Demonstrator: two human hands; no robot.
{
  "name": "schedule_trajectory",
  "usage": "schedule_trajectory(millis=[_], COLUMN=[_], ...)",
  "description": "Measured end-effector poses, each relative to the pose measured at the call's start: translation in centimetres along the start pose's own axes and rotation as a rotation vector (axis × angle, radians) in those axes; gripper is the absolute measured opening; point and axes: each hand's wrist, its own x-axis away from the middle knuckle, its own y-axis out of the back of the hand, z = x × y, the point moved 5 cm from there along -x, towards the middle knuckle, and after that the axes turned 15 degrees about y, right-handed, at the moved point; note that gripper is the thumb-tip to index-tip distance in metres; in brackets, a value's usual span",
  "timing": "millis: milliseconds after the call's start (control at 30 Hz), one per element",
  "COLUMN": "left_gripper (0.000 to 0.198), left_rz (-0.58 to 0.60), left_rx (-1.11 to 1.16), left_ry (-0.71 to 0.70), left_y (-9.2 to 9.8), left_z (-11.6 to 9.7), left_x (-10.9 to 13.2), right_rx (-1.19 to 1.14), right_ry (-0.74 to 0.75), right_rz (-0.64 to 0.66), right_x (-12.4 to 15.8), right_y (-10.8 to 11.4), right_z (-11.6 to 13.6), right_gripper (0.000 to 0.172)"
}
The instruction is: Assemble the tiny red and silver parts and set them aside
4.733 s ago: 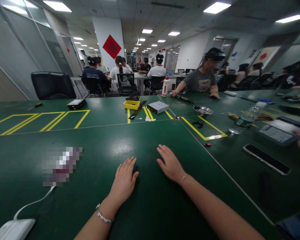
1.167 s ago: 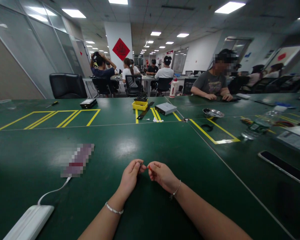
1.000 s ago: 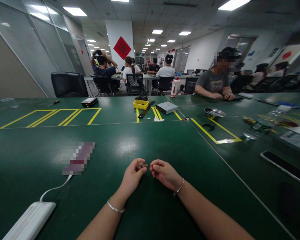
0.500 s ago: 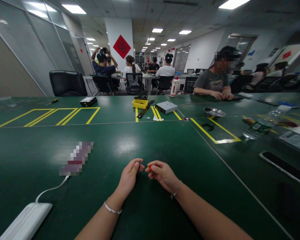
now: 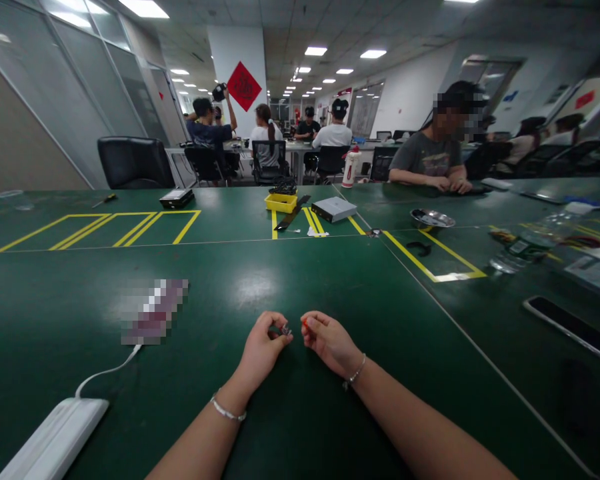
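Above the green table (image 5: pixel 190 393), my left hand (image 5: pixel 263 347) pinches a small silvery metal piece (image 5: pixel 287 330) between thumb and fingertips; its exact kind is too small to make out. Facing it, my right hand (image 5: pixel 330 341) is closed on a small orange piece (image 5: pixel 306 323), mostly covered by the fingers. A narrow gap separates the two hands, and the pieces do not touch.
To the left lies a phone (image 5: pixel 157 312) cabled to a white power strip (image 5: pixel 55 437). Farther off are a yellow bin (image 5: pixel 281 203), a grey metal box (image 5: pixel 334 209) and a metal bowl (image 5: pixel 433 219). A bottle (image 5: pixel 523 247) and another phone (image 5: pixel 577 330) lie right; a co-worker (image 5: pixel 427 157) sits opposite.
My hands have moved slightly apart. The metal piece shows more clearly in my left fingers, while less of the orange piece shows in my right.
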Motion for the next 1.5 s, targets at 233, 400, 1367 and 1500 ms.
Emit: schedule_trajectory(millis=[233,400,1367,1500], left_gripper=[0.016,0.017,0.015,0.010], left_rz=[-0.003,0.028,-0.004,-0.073], left_rx=[0.033,0.069,-0.151,-0.250], left_ry=[0.033,0.050,-0.057,-0.113], left_y=[0.0,-0.2,-0.9,-0.6], left_z=[-0.5,-0.3,-0.3,-0.9], left_x=[0.3,0.2,0.7,0.8], right_rx=[-0.022,-0.047,0.092,0.186], right_ry=[-0.002,0.004,0.063,0.086], right_rz=[0.048,0.057,0.036,-0.005], right_x=[0.1,0.2,0.3,0.4], right_y=[-0.2,-0.2,-0.5,-0.5], right_z=[0.2,0.3,0.2,0.2], right_gripper=[0.014,0.017,0.013,0.015])
